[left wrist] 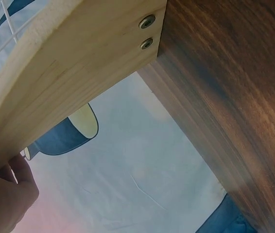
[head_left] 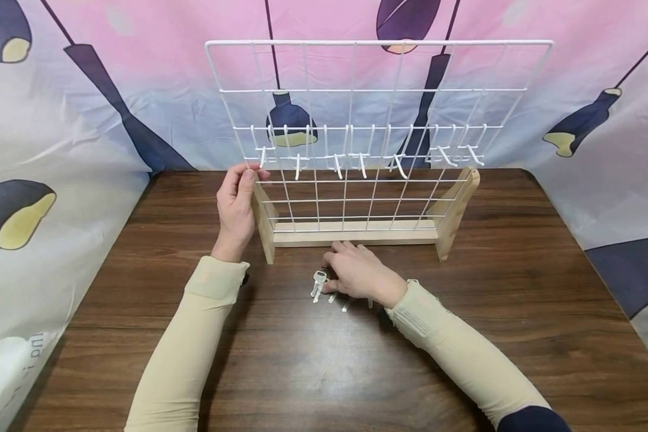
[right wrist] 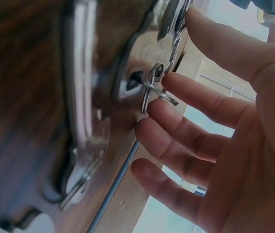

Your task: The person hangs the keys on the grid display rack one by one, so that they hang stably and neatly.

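Note:
My left hand [head_left: 236,204] grips the top of the left wooden side panel [head_left: 264,225] of a display stand, its thumb on the near side. In the left wrist view, that panel [left wrist: 79,63] fills the upper left, with two metal bolts near its foot. Several silver keys [head_left: 320,278] lie on the table before the stand, some partly hidden under my right hand [head_left: 359,273]. In the right wrist view, the fingertips [right wrist: 159,111] are loosely bent right at a small bunch of keys [right wrist: 149,87], the thumb apart from the fingers.
A white wire grid [head_left: 378,42] rises from the stand, with several white hooks [head_left: 362,165] hung along one row. A wooden bar [head_left: 356,234] joins the side panels at the bottom. Patterned cloth [head_left: 167,108] surrounds the brown wooden table [head_left: 313,372].

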The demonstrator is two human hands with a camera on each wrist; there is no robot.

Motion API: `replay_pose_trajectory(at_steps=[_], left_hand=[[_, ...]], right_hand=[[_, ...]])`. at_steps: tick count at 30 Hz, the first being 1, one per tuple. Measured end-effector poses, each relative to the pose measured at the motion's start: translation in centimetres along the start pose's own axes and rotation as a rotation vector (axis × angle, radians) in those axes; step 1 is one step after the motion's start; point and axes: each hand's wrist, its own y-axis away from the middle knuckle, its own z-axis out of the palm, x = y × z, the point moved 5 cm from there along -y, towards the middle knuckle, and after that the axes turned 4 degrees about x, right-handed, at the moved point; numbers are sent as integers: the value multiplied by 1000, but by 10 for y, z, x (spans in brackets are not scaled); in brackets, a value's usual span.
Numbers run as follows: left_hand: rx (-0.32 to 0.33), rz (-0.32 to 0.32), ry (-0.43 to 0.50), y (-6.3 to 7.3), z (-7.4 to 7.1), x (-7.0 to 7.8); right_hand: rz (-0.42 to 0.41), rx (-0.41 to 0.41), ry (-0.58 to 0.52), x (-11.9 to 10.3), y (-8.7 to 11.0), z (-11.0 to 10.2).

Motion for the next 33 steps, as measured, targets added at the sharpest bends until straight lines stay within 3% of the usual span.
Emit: replay_pose_trajectory(at_steps=[33], left_hand=[[4,-1,-10,-1,-1,-2]], right_hand=[[7,51,26,-3,-11,2]])
